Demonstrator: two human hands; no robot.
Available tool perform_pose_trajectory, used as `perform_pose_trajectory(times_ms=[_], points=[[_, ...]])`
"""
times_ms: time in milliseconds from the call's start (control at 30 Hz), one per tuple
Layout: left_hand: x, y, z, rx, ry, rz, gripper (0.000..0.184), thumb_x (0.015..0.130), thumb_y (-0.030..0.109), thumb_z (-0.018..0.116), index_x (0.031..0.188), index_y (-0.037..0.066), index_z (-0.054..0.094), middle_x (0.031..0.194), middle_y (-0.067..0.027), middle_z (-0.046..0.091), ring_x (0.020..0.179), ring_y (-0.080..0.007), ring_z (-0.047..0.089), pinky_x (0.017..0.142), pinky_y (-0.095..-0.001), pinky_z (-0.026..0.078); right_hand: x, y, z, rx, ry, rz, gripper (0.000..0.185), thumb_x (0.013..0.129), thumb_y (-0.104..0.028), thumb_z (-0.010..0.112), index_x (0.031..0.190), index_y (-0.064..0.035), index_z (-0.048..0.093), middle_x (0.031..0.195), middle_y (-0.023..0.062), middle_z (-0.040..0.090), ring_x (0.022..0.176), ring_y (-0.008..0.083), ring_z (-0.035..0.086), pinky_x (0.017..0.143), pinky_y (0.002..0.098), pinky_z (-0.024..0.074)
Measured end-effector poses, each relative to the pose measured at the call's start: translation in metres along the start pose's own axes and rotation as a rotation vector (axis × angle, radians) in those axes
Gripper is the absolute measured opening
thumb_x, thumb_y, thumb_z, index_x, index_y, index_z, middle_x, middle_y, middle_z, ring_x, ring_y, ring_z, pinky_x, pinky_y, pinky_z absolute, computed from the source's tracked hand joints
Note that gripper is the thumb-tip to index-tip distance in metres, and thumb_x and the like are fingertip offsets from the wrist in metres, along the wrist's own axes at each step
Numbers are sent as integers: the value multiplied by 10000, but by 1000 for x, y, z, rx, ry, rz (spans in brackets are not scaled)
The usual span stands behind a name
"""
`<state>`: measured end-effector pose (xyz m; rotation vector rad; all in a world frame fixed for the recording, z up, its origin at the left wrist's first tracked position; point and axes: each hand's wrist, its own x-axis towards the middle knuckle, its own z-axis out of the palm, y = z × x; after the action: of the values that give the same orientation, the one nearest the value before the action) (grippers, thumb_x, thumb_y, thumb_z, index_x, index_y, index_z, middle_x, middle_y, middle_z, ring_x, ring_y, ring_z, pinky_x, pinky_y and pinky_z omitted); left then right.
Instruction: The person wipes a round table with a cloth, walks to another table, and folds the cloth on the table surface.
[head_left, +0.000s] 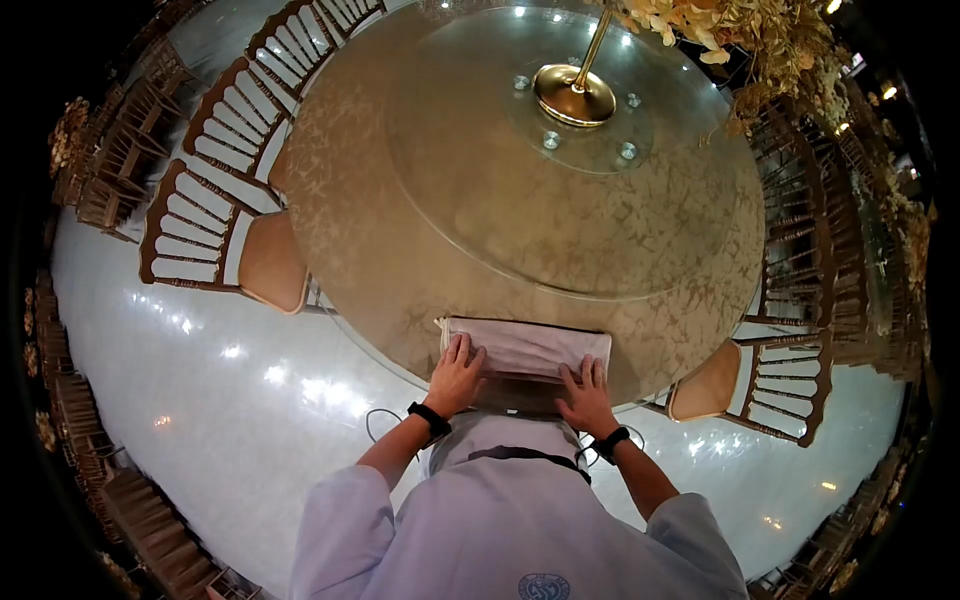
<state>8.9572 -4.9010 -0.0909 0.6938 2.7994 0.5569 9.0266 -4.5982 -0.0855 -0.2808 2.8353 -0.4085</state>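
Note:
A folded pale pinkish cloth (525,345) lies flat on the round table (350,210), close to its near edge. On the cloth's left end rests my left hand (457,375), fingers stretched out and a little apart. My right hand (587,395) lies over the lower right part of the cloth, its fingers spread as well. Both palms face down and neither hand grips the fabric. A dark wristband shows on each wrist.
A glass turntable (450,220) covers the table's middle, bearing a gold stand (575,95) with a golden flower arrangement (740,40). Wooden chairs, such as the left one (270,260) and the right one (755,390), surround the table. Shiny pale floor (220,400) lies around.

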Motion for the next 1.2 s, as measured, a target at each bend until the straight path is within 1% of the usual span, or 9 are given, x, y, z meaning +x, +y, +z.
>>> perform_pose_trajectory(times_ms=[233, 433, 500, 600, 700, 833, 900, 967, 1200], points=[[63, -23, 11, 78, 125, 16, 559, 831, 341, 656, 1313, 87, 528, 1432, -282, 358, 1343, -438, 334, 1085, -494, 332, 60, 10, -10, 16, 89, 59, 717, 831, -406, 635, 1470, -221, 368, 1497, 332, 204, 1363, 546, 192, 1113, 594, 191], [117, -17, 10, 80, 43, -216, 567, 813, 327, 666, 1312, 96, 526, 1435, -247, 369, 1338, -407, 347, 1057, -523, 339, 116, 20, -18, -15, 76, 174, 724, 817, -437, 629, 1470, -255, 373, 1497, 306, 256, 1361, 542, 218, 1111, 582, 221], [120, -15, 13, 81, 59, -226, 562, 813, 326, 666, 1308, 97, 529, 1433, -246, 371, 1336, -407, 349, 1059, -517, 340, 126, 12, -33, -42, -144, 303, 709, 882, -498, 535, 1500, -237, 308, 1522, 291, 222, 1390, 524, 183, 1132, 516, 239], [109, -21, 24, 59, 141, -182, 554, 811, 320, 665, 1301, 97, 532, 1427, -243, 376, 1335, -405, 350, 1062, -499, 345, 121, 15, -29, 34, -69, 258, 703, 846, -460, 580, 1464, -192, 380, 1486, 293, 295, 1353, 537, 254, 1125, 541, 240], [87, -22, 20, 46, 219, -97, 538, 805, 272, 673, 1294, 99, 529, 1421, -242, 379, 1333, -400, 354, 1065, -469, 355, 107, 15, -29, -51, -117, 213, 721, 886, -493, 519, 1501, -183, 304, 1534, 273, 211, 1393, 511, 194, 1117, 509, 281], [50, -20, 15, 28, 238, 19, 529, 788, 204, 681, 1285, 114, 524, 1413, -245, 389, 1319, -408, 372, 1066, -473, 358, 78, 10, -23, -33, -78, 154, 734, 872, -470, 547, 1494, -159, 312, 1520, 288, 233, 1395, 497, 208, 1117, 493, 286], [31, -22, 19, 12, 228, 69, 570, 781, 219, 689, 1308, 100, 507, 1399, -275, 390, 1313, -433, 372, 1049, -492, 372, 60, 6, -18, -86, -30, 114, 733, 853, -451, 588, 1476, -152, 346, 1495, 298, 278, 1378, 494, 249, 1103, 487, 314], [15, -22, 22, 0, 208, 95, 554, 781, 220, 688, 1292, 93, 514, 1396, -284, 389, 1309, -438, 377, 1050, -493, 374, 40, 1, -15, -17, 28, 36, 703, 792, -408, 656, 1395, -113, 446, 1442, 289, 347, 1297, 505, 351, 1056, 550, 345], [-8, -9, 9, -1, 105, 90, 516, 774, 233, 702, 1241, 98, 528, 1386, -258, 406, 1301, -422, 390, 1038, -483, 383, 12, -3, 0, -10, -4, 19, 711, 817, -432, 628, 1418, -118, 413, 1446, 311, 336, 1331, 521, 295, 1077, 565, 305]])
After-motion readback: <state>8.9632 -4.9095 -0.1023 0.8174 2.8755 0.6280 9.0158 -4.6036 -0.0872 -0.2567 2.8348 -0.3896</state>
